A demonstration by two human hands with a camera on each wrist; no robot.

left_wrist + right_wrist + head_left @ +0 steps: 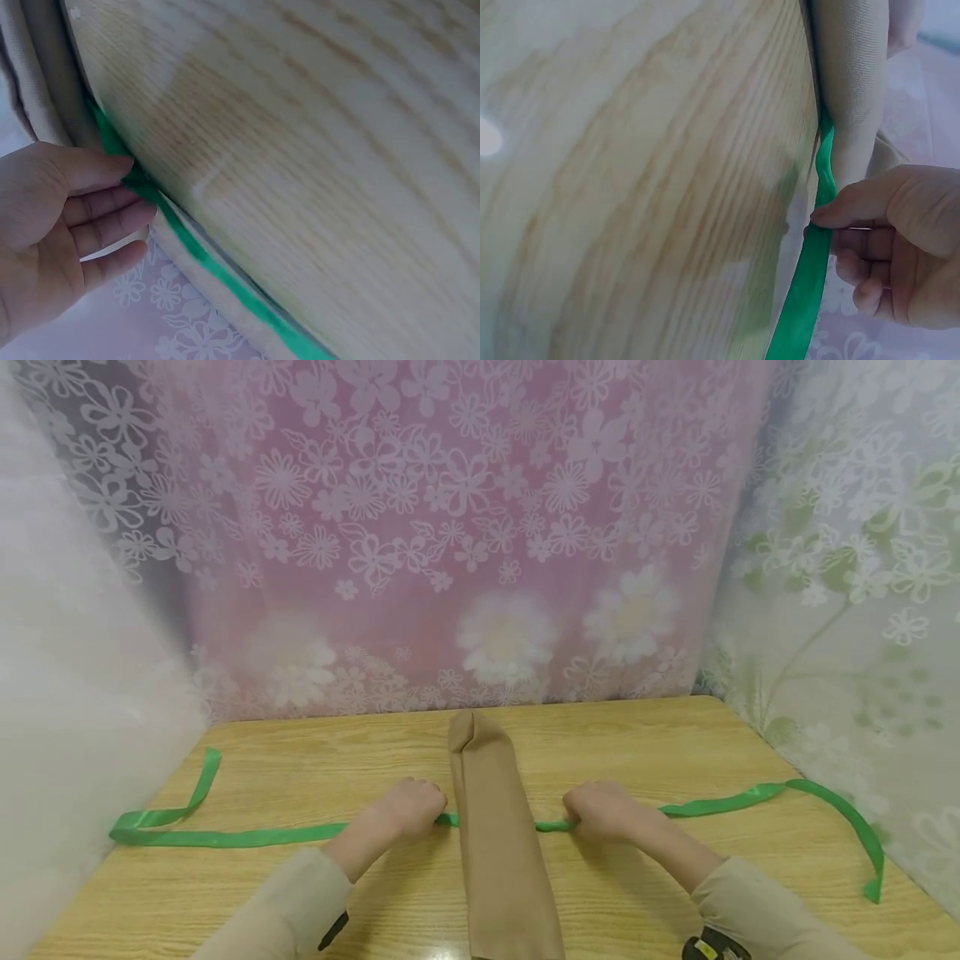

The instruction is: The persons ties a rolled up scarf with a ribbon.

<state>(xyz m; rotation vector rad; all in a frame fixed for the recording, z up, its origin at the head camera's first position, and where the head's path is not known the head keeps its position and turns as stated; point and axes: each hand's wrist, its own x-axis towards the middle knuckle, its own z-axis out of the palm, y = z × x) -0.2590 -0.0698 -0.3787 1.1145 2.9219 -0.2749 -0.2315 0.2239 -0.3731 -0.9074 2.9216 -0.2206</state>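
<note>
A long folded bundle of brown cloth (498,835) lies lengthwise down the middle of the table. Beneath it runs a green ribbon (247,837), coming out on both sides. Just left of the cloth, my left hand (408,807) pinches the ribbon; the left wrist view shows thumb and fingertips on the green ribbon (199,251). On the opposite side, a little farther from the cloth, my right hand (603,810) pinches the ribbon too. Its thumb presses the green ribbon (802,289) against the fingers in the right wrist view. The ribbon's stretch under the cloth is hidden.
The wooden table (337,756) has its far edge against a pink flowered curtain (480,527). Pale curtains (855,610) hang at both sides. The ribbon's left tail folds back on itself near the left edge; its right tail curves toward the front right.
</note>
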